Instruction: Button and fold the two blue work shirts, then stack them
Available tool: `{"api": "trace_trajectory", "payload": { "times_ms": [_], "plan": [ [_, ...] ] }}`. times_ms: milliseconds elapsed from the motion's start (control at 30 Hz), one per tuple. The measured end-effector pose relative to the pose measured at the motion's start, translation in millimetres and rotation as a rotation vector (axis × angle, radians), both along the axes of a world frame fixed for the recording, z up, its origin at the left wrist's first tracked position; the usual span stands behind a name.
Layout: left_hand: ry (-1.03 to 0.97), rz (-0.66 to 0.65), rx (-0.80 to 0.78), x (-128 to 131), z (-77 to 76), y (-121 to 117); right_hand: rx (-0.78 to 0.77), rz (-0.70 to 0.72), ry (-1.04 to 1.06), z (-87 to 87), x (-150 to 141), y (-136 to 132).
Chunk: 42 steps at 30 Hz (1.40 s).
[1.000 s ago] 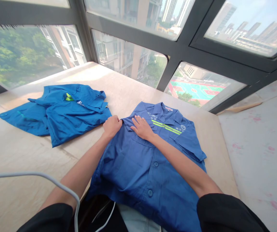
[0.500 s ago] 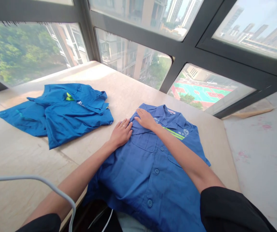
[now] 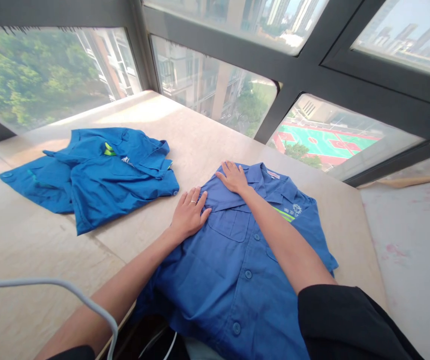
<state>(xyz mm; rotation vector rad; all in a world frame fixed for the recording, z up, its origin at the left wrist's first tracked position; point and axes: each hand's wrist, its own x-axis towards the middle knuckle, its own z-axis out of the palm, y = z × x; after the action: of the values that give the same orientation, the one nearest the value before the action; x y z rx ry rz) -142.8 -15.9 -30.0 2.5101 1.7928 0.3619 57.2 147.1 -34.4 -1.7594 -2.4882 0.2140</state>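
A blue work shirt lies front up before me, collar away from me, its lower part hanging over the near edge. It has buttons down the front, chest pockets and a yellow-green stripe, partly hidden by my right forearm. My left hand, with a ring on one finger, rests flat on the shirt's left side edge, fingers spread. Across the shirt, my right hand presses flat on the left shoulder beside the collar, fingers extended. The left sleeve appears folded over the chest under my hands.
Another blue garment, loosely folded, lies on the pale stone sill at the left. A white cable curves across the lower left. Grey window frames border the far side, and a flowered wall stands at the right.
My right hand has slid slightly up and right along the shoulder, its fingers pointing more away from me. The left hand's fingers have spread a little. The view has shifted slightly.
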Motion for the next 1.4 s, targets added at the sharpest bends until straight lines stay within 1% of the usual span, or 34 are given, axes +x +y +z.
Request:
{"api": "trace_trajectory", "payload": {
  "times_ms": [100, 200, 267, 333, 467, 567, 633, 733, 800, 867, 933, 1000, 1067, 1167, 1300, 1400],
  "plan": [
    [0.005, 0.013, 0.020, 2.9, -0.2, 1.4, 0.014, -0.032, 0.000, 0.6, -0.7, 5.0],
    [0.012, 0.037, 0.041, 7.6, -0.3, 6.0, 0.013, -0.051, -0.021, 5.7, -3.2, 9.5],
    [0.023, 0.051, 0.039, 11.3, 0.1, 10.2, 0.058, -0.063, -0.064, 10.1, -6.5, 11.4],
    [0.036, 0.066, 0.028, 14.4, 1.1, 14.1, 0.135, -0.077, -0.115, 13.6, -10.7, 11.2],
    [0.051, 0.074, 0.008, 17.0, 3.1, 18.2, 0.247, -0.117, -0.128, 14.8, -16.3, -0.3],
    [0.061, 0.070, 0.005, 16.6, 3.2, 18.6, 0.297, -0.078, -0.086, 13.7, -11.4, -20.7],
    [0.067, 0.068, 0.010, 16.2, 2.6, 18.7, 0.316, -0.055, -0.067, 14.0, -1.3, -37.6],
    [0.074, 0.068, 0.018, 15.9, 1.6, 19.3, 0.309, -0.079, -0.063, 15.6, 25.7, -61.6],
    [0.080, 0.068, 0.022, 16.1, 1.6, 19.7, 0.289, -0.143, -0.073, 16.6, 50.1, -73.0],
    [0.085, 0.067, 0.025, 16.5, 2.3, 19.9, 0.263, -0.239, -0.086, 17.2, 76.6, -78.7],
    [0.088, 0.065, 0.031, 16.8, 3.4, 19.8, 0.216, -0.327, -0.093, 17.4, 101.3, -78.7],
    [0.091, 0.067, 0.031, 17.0, 4.5, 19.4, 0.146, -0.368, -0.092, 17.3, 120.7, -74.5],
    [0.096, 0.070, 0.026, 17.0, 5.3, 19.0, 0.063, -0.364, -0.094, 16.7, 132.8, -68.5],
    [0.100, 0.075, 0.018, 16.7, 5.8, 18.7, -0.016, -0.325, -0.133, 15.1, 138.8, -61.5],
    [0.095, 0.080, 0.019, 15.9, 4.6, 19.2, 0.030, -0.287, -0.181, 16.3, 139.7, -56.0],
    [0.083, 0.081, 0.014, 15.4, 3.5, 19.9, 0.065, -0.283, -0.153, 22.3, 146.2, -49.8]
  ]
}}
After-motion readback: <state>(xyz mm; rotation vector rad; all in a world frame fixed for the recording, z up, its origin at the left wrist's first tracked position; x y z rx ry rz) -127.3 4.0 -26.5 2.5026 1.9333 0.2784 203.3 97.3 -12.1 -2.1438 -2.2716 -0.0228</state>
